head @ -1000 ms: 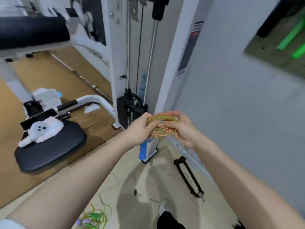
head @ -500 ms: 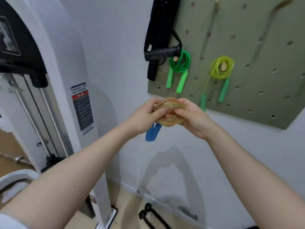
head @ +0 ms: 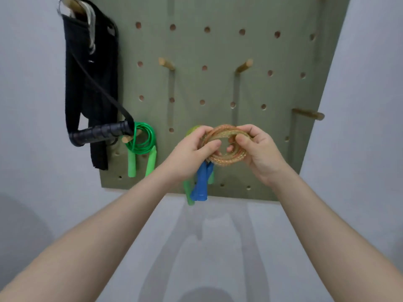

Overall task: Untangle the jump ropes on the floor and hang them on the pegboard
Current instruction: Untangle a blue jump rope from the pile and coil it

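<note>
I hold a coiled orange-gold glitter jump rope (head: 226, 158) in front of the olive-green pegboard (head: 218, 88). My left hand (head: 192, 153) grips the coil's left side and my right hand (head: 259, 149) grips its right side. Its two blue handles (head: 201, 182) hang down below my left hand. A bright green jump rope (head: 144, 142) hangs coiled on a wooden peg at the board's lower left. Behind my left hand hangs a yellow-green rope (head: 193, 130) with green handles (head: 188, 194), mostly hidden.
A black strap with a black grip handle (head: 98, 132) hangs at the board's left edge. Bare wooden pegs stick out at upper middle (head: 166, 63), upper right (head: 244, 65) and far right (head: 308, 114). Grey wall surrounds the board.
My view has swung up from the floor and gym machine to face the pegboard closely. Both hands have kept hold of the coiled orange rope and carried it up to the board.
</note>
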Motion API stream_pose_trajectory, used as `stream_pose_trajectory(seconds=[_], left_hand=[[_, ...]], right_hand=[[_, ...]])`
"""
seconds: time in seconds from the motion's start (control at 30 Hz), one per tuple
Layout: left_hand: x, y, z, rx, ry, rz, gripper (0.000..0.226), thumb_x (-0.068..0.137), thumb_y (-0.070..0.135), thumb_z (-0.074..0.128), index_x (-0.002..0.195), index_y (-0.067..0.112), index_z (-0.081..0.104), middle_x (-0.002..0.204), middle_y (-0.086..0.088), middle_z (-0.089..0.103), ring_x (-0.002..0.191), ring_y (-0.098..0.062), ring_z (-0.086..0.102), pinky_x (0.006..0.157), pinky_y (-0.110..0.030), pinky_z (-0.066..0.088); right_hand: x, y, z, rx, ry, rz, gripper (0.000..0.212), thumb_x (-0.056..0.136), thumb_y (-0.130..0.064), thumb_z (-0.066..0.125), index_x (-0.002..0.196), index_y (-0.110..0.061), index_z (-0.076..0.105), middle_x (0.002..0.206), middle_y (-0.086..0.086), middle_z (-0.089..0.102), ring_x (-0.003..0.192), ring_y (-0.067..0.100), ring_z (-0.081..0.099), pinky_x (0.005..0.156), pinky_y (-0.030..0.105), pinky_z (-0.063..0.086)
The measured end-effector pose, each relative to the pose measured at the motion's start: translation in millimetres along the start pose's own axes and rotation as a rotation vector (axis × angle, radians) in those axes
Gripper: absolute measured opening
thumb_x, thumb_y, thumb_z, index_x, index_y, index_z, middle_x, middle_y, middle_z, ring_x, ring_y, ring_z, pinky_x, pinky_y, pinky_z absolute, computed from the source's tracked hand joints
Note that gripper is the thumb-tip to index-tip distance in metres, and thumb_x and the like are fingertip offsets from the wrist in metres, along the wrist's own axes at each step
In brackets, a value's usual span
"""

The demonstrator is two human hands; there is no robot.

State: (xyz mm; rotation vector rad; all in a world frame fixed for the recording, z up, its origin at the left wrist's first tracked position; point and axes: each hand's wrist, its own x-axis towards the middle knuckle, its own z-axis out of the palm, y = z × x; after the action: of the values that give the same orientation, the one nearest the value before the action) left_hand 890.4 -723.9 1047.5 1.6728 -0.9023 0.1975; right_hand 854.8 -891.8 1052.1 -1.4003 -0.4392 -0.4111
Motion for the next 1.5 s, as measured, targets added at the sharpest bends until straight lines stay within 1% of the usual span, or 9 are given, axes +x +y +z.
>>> stream_pose_trajectory(seconds=[0.13,0.33,0.43,0.6,0.83,0.97,1.27,1.4,1.5], left_hand=[[53.7,30.3,4.5,0.096,0.117,0.207,0.015,0.093,0.028,0.051,0.092,0.043,0.052,0.076,0.013,0.063,0.074,-0.006,0.059,0.080,-0.033,0.049],[93.3,63.5,0.2,0.086,0.290,0.425,0.016,0.097,0.021,0.044,0.095,0.036,0.050,0.070,0.012,0.060,0.069,-0.005,0.058,0.068,-0.020,0.047],[117.7,62.1,-0.8,0.100,0.301,0.339,0.012,0.098,0.022,0.043,0.094,0.030,0.051,0.067,0.011,0.061,0.062,-0.002,0.058,0.063,-0.018,0.044],[153.7,39.3,-0.2,0.197,0.244,0.093,0.012,0.095,0.034,0.046,0.100,0.023,0.048,0.084,-0.008,0.068,0.073,-0.026,0.066,0.078,-0.046,0.054],[178.2,29.5,-10.8,0.421,0.355,0.002,0.028,0.087,0.040,0.060,0.087,0.015,0.048,0.086,-0.007,0.066,0.080,-0.021,0.063,0.060,-0.024,0.043],[175.6,34.3,-4.0,0.604,0.343,-0.021,0.042,0.083,0.046,0.062,0.099,0.013,0.042,0.096,-0.007,0.061,0.087,-0.027,0.059,0.076,-0.041,0.050],[120.3,45.5,1.9,0.485,0.183,0.072,0.090,0.078,0.049,0.067,0.146,0.013,0.020,0.149,-0.007,0.028,0.136,-0.020,0.031,0.111,-0.033,0.028],[79.6,47.8,-8.3,0.460,0.332,0.093,0.059,0.090,0.034,0.055,0.140,0.015,0.033,0.143,-0.002,0.036,0.125,-0.015,0.042,0.105,-0.026,0.031],[26.7,29.3,-21.1,0.601,0.329,0.049,0.029,0.091,0.019,0.053,0.118,0.013,0.055,0.119,-0.002,0.057,0.088,-0.015,0.053,0.078,-0.017,0.034]], right_hand=[[31.9,-46.3,-10.6,-0.203,0.126,-0.221,0.011,0.091,-0.004,0.053,0.094,-0.011,0.061,0.073,-0.002,0.067,0.061,0.011,0.065,0.062,0.024,0.055],[65.0,-90.3,-1.2,-0.309,0.147,-0.489,0.010,0.093,-0.005,0.052,0.099,-0.012,0.056,0.090,0.013,0.060,0.061,0.016,0.062,0.060,0.028,0.054],[86.7,-86.0,-0.5,-0.333,0.266,-0.472,0.007,0.093,-0.008,0.053,0.094,-0.015,0.054,0.092,0.012,0.059,0.056,0.015,0.059,0.059,0.030,0.054],[123.5,-57.6,-9.6,-0.239,0.444,-0.213,0.005,0.095,-0.018,0.052,0.090,-0.018,0.052,0.092,0.005,0.061,0.059,0.012,0.057,0.055,0.023,0.048],[149.5,-42.7,-24.1,-0.845,0.661,-0.284,0.015,0.088,-0.031,0.057,0.090,-0.017,0.053,0.091,-0.001,0.054,0.081,0.015,0.050,0.068,0.028,0.037],[146.6,-48.1,-22.6,-0.977,0.663,-0.226,0.018,0.091,-0.033,0.052,0.098,-0.016,0.054,0.102,0.002,0.052,0.085,0.017,0.047,0.068,0.028,0.032],[84.9,-34.9,-18.9,-0.787,0.542,-0.355,0.052,0.094,-0.032,0.047,0.139,-0.011,0.031,0.147,0.007,0.028,0.133,0.021,0.033,0.107,0.032,0.029],[41.5,-20.4,-9.7,-0.882,0.569,-0.525,0.028,0.089,-0.016,0.048,0.115,-0.009,0.050,0.121,0.006,0.048,0.108,0.020,0.049,0.093,0.034,0.042],[13.7,3.0,14.1,-0.857,0.300,-0.297,0.014,0.089,-0.007,0.045,0.090,-0.015,0.057,0.083,0.001,0.061,0.074,0.018,0.054,0.071,0.035,0.045]])
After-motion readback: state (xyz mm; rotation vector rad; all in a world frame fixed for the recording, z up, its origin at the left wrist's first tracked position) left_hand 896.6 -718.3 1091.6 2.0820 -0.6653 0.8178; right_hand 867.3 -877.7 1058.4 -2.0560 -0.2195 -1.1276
